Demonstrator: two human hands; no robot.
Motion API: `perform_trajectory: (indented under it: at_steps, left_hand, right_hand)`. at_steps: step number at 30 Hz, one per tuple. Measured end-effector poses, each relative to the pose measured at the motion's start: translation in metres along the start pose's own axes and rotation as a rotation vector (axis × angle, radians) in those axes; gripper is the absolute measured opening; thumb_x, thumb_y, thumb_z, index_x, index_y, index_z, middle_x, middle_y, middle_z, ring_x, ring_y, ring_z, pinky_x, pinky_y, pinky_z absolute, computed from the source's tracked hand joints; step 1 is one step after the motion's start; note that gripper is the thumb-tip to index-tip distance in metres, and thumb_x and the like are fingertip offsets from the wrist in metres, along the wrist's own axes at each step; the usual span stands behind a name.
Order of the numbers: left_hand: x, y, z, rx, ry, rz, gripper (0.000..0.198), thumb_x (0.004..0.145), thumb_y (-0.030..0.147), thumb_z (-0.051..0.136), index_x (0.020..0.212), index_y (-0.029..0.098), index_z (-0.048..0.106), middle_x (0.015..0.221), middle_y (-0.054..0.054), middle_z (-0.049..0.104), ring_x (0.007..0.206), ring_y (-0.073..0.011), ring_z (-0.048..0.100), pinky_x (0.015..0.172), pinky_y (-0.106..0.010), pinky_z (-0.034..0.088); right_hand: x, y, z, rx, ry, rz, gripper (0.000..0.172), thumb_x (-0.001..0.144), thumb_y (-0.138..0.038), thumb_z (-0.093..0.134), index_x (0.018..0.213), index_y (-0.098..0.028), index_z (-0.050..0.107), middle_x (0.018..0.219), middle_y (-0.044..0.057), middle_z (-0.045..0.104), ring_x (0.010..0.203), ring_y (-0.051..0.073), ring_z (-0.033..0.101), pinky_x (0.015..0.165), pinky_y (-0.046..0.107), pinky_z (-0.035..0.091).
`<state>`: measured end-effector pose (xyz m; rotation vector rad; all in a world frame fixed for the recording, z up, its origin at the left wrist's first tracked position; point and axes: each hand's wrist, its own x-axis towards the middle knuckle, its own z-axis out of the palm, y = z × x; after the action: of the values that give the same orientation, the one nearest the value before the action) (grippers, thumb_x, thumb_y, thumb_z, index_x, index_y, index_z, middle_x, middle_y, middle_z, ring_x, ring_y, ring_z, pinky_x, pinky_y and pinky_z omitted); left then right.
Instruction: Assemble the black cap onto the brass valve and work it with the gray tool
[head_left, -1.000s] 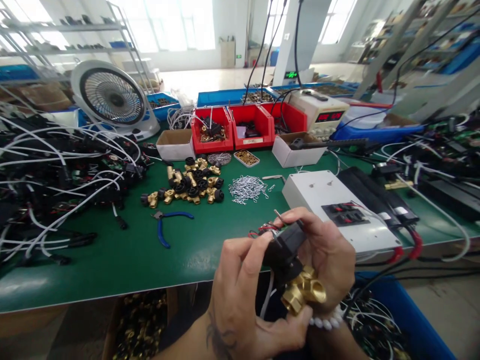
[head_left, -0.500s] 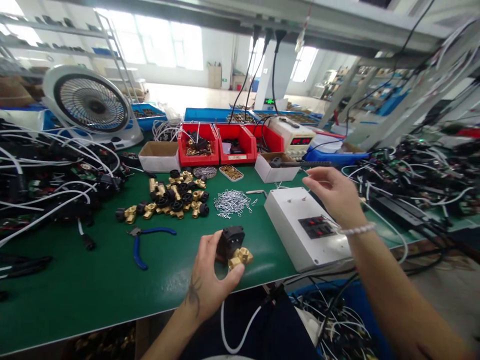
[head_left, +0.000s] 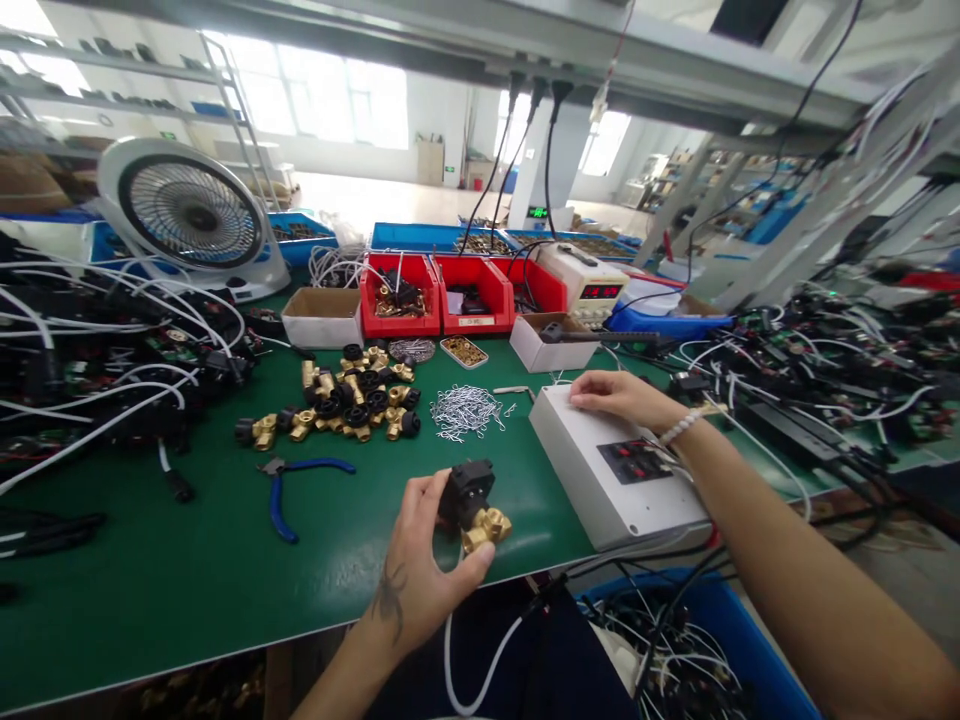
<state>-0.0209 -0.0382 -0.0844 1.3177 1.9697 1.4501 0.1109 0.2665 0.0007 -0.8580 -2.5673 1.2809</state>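
My left hand (head_left: 424,560) grips a brass valve with a black coil block (head_left: 472,500) just above the green bench's front edge; a white cable hangs from it below the bench. My right hand (head_left: 619,395) lies flat, fingers stretched, on the far left corner of the white test box (head_left: 600,490), which carries a black panel with red switches (head_left: 634,462). A white bead bracelet sits on that wrist.
A cluster of brass and black valves (head_left: 345,395), a heap of metal clips (head_left: 465,408) and blue-handled pliers (head_left: 289,485) lie on the green mat (head_left: 187,560). Red bins (head_left: 435,295), cardboard boxes, a power supply (head_left: 589,280) and a fan (head_left: 191,215) stand behind. Wired parts pile up left and right.
My right hand let go of the valve, swung out to the right and came down onto the white box. The left hand now holds the valve alone, lower over the bench.
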Motion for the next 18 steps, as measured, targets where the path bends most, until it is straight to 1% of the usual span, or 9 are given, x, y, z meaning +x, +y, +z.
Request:
perform_trajectory:
  at_steps: [4,7,11,13,15,16,18]
  left_hand:
    - [0.000,0.001,-0.002,-0.027,-0.001,-0.002,0.060,0.076,0.029,0.063,0.131,0.020,0.040,0.117,-0.008,0.046,0.100,-0.0219,0.056,0.087,-0.040,0.053]
    - [-0.001,0.001,-0.003,-0.050,0.006,-0.006,0.059,0.077,0.030,0.062,0.131,0.020,0.041,0.117,-0.009,0.047,0.099,-0.0223,0.057,0.086,-0.040,0.053]
    - [-0.001,0.001,-0.003,-0.064,0.017,-0.001,0.060,0.075,0.031,0.064,0.131,0.022,0.042,0.117,-0.008,0.048,0.098,-0.0235,0.058,0.086,-0.042,0.052]
    - [-0.001,0.000,-0.002,-0.064,0.020,-0.003,0.061,0.074,0.030,0.065,0.131,0.023,0.043,0.117,-0.008,0.048,0.097,-0.0240,0.058,0.086,-0.043,0.052]
    - [0.000,-0.001,-0.002,-0.064,0.021,-0.009,0.061,0.074,0.030,0.065,0.131,0.022,0.043,0.117,-0.008,0.049,0.097,-0.0241,0.058,0.086,-0.043,0.052]
    - [0.001,-0.001,-0.002,-0.064,0.020,-0.011,0.061,0.074,0.030,0.065,0.131,0.022,0.043,0.116,-0.008,0.049,0.097,-0.0241,0.058,0.086,-0.043,0.052]
    - [0.002,-0.002,-0.002,-0.067,0.015,-0.011,0.061,0.074,0.031,0.065,0.130,0.022,0.043,0.116,-0.008,0.049,0.097,-0.0238,0.058,0.086,-0.043,0.053]
  right_hand:
    - [-0.001,-0.003,-0.003,-0.044,-0.046,0.012,0.054,0.062,-0.062,0.071,0.080,-0.012,0.061,0.071,0.001,0.058,0.065,0.012,0.049,0.062,0.025,0.037]
    - [-0.006,-0.004,-0.004,-0.094,-0.069,0.024,0.055,0.064,-0.063,0.069,0.081,-0.011,0.060,0.072,0.002,0.058,0.064,0.011,0.049,0.061,0.025,0.038]
    - [-0.009,-0.005,-0.009,-0.199,-0.037,0.021,0.060,0.066,-0.069,0.063,0.082,-0.012,0.061,0.081,0.007,0.063,0.072,0.015,0.055,0.067,0.028,0.043]
    - [-0.007,-0.012,-0.011,-0.281,-0.013,0.019,0.059,0.067,-0.068,0.062,0.082,-0.011,0.063,0.083,0.009,0.065,0.076,0.018,0.058,0.071,0.031,0.045]
    - [-0.004,-0.026,-0.008,-0.379,0.029,0.012,0.051,0.074,-0.061,0.062,0.084,-0.011,0.064,0.086,0.010,0.066,0.079,0.020,0.059,0.074,0.033,0.046]
    - [-0.003,-0.035,-0.002,-0.426,0.053,0.002,0.045,0.079,-0.054,0.060,0.088,-0.011,0.064,0.089,0.011,0.066,0.082,0.021,0.059,0.076,0.034,0.046]
    - [0.003,-0.054,0.017,-0.508,0.082,-0.025,0.030,0.088,-0.038,0.056,0.099,-0.012,0.062,0.097,0.010,0.065,0.089,0.019,0.059,0.082,0.034,0.046]
